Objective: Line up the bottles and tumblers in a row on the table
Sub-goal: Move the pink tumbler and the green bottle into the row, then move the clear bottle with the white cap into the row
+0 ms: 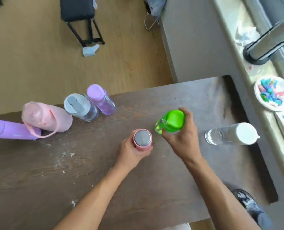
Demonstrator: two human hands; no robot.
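2 bare forearms come up from the near edge of the frame, with no sleeves, watch, bracelet or rings on them. The left hand [134,151] and the right hand [181,138] are both ungloved, their fingers uncovered. Low at the right edge 1 foot shows in a dark shoe [245,201] with a glossy, slightly shiny upper, and above it a short stretch of grey trouser leg [264,220]. A pale bit of clothing peeks in at the bottom edge.
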